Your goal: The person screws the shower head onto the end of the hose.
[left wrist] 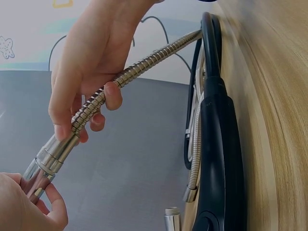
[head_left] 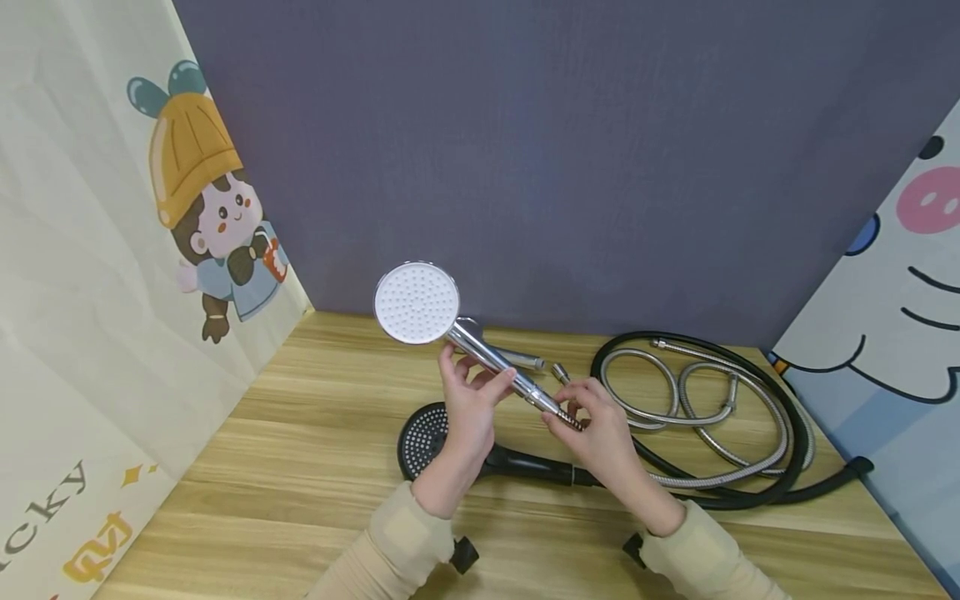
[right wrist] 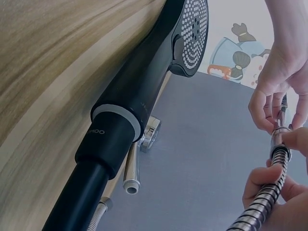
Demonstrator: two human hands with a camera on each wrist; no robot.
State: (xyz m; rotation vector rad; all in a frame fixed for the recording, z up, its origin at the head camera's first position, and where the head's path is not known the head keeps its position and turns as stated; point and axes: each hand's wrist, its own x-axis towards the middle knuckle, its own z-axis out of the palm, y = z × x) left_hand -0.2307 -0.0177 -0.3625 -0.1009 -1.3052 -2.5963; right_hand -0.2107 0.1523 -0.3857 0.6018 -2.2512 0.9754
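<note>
My left hand [head_left: 470,408] grips the chrome handle of a hand shower [head_left: 417,302], whose round white spray face is tilted up at the left. At the handle's lower end, my right hand [head_left: 600,429] pinches a ribbed metal shower hose [left wrist: 147,62] by its end. The hose's smooth connector [left wrist: 57,148] meets the handle in line, with right fingertips right at it in the left wrist view. Beneath both hands lies a black shower head [head_left: 532,465] on the table, partly hidden by my left wrist.
Behind the held shower lies a second chrome shower head [head_left: 517,359], beside a loose hose end [head_left: 560,372]. Coiled metal hoses [head_left: 678,392] and a black hose [head_left: 798,450] spread over the right of the wooden table [head_left: 285,467]. A grey panel [head_left: 570,167] stands at the back.
</note>
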